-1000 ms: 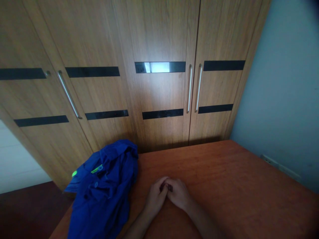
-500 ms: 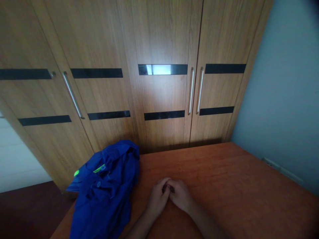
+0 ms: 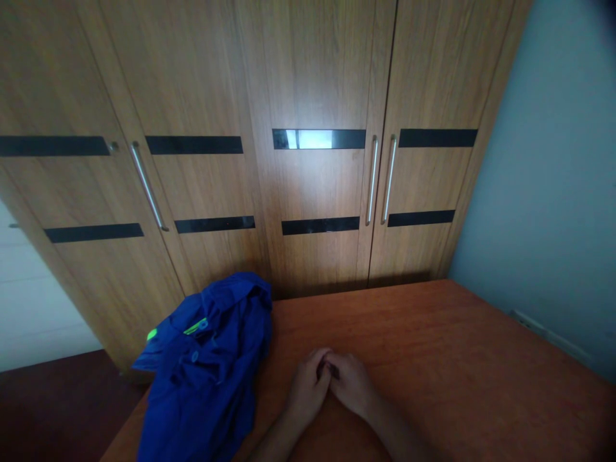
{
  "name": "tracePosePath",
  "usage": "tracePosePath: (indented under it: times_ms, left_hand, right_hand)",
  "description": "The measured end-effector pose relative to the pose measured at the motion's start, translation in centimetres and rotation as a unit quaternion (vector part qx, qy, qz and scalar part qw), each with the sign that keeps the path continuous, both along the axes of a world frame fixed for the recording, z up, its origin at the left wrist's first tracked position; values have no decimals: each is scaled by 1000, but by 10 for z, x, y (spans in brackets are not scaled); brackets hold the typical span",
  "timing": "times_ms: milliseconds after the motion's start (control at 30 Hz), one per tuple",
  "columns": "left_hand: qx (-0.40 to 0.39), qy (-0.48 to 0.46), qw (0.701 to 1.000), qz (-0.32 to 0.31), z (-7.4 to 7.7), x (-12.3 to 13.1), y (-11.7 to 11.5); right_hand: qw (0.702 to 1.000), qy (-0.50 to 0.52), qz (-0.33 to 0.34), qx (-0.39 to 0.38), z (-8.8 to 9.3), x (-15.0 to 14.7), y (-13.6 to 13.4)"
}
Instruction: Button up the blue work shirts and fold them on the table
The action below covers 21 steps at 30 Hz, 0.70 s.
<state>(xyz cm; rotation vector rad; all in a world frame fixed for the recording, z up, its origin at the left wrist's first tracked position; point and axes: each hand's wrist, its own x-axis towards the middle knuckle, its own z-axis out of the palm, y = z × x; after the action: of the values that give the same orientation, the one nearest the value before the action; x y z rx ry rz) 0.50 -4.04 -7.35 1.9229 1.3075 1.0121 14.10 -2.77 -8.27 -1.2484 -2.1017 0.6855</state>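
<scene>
My left hand (image 3: 309, 380) and my right hand (image 3: 353, 384) meet at the fingertips low in the middle of the head view, over the reddish-brown table (image 3: 409, 340). Both have curled, closed fingers, with a small dark gap between the thumbs. No object shows in either of them; the undersides of the fingers are hidden. To the left of my left hand, and apart from it, a crumpled blue garment (image 3: 226, 359) with buttons and a bright green strip lies on the table, partly hanging over its left side.
Behind the table stands a wooden wardrobe (image 3: 317, 77) with black strips and metal handles, its doors closed. A pale blue wall (image 3: 543, 192) borders the table at right. White drawers (image 3: 43, 301) and a dark red floor (image 3: 62, 410) are at left.
The view has shifted slightly, so the wardrobe and garment appear a little further right and lower. My hands keep the same joined pose.
</scene>
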Motion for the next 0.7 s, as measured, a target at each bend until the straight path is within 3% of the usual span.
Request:
tracePosePath:
  times_ms: [700]
  left_hand:
    - [25,19,999,26,2,0,-8]
  right_hand:
    - [999,-43,20,2,7,1,-5]
